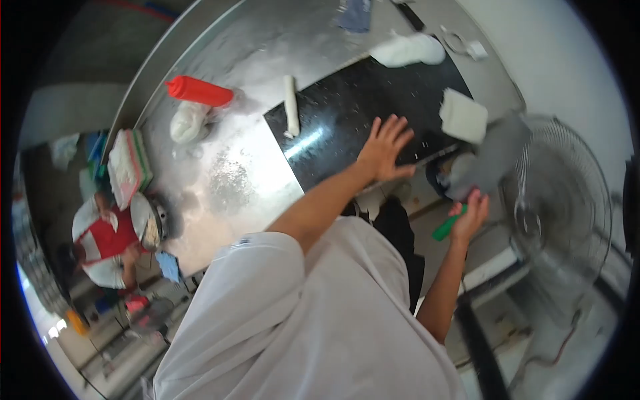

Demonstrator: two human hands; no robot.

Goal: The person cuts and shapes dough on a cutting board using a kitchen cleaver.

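My left hand is spread, palm down, over the near edge of a black board, with nothing in its grasp. In my right hand is the green handle of a cleaver. Its broad grey blade is blurred and points up and away, beyond the board's right end. A white dough-like roll lies across the board's left edge. At the right corner rests a pale, squarish slab or folded cloth. A white, soft-looking lump sits at the far edge.
A red squeeze bottle and a plastic bag lie on the steel table. A caged fan stands close on the right, beside the blade. At left, a person in a red apron is near a bowl.
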